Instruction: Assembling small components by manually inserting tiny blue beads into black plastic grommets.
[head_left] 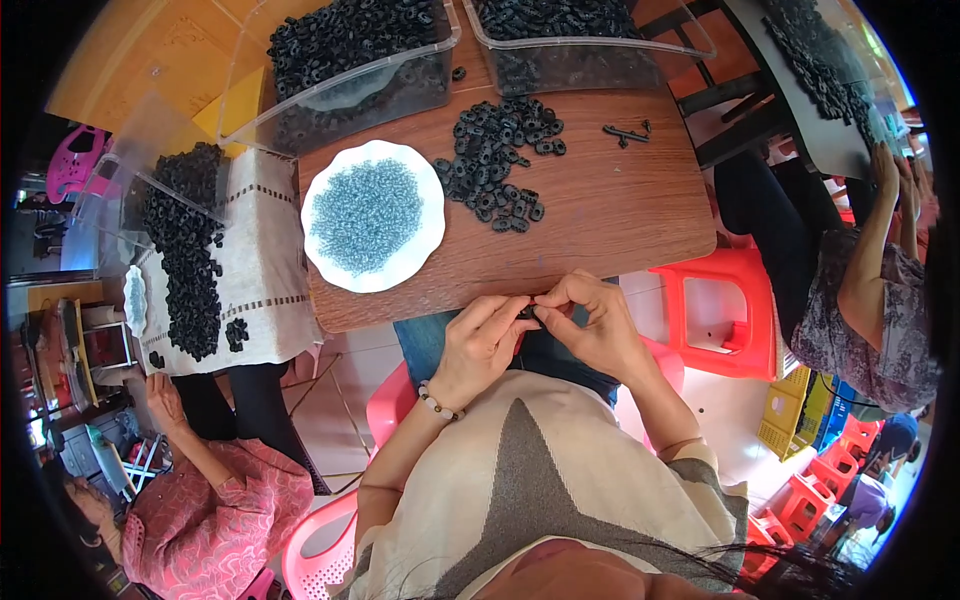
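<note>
Two bare hands meet at the near edge of the brown wooden table (625, 215), over the person's lap. The left hand (478, 342) and the right hand (600, 328) both pinch one small black piece (531, 313) between thumb and forefinger; it is mostly covered by the fingertips, so its exact shape cannot be told. The remaining fingers are bent. A beaded bracelet (441, 402) circles the left wrist.

On the table, a white plate (434, 218) with a wavy rim sits by the left edge, toward the near left corner, heaped with pale blue-grey beads (368, 218). Just to its right spreads a loose pile of black pieces (488, 165), most of them oval with holes. A thin dark strip (626, 133) lies apart from them, toward the right edge. Along the far edge stand two clear plastic bins, the left one (370, 96) and the right one (610, 72), both filled with similar dark pieces.

A red stool (715, 310) stands beyond the right edge. Past the left edge, a co-worker's hand (165, 402) is near a cloth-covered table (262, 250) bearing another black heap (190, 285).
</note>
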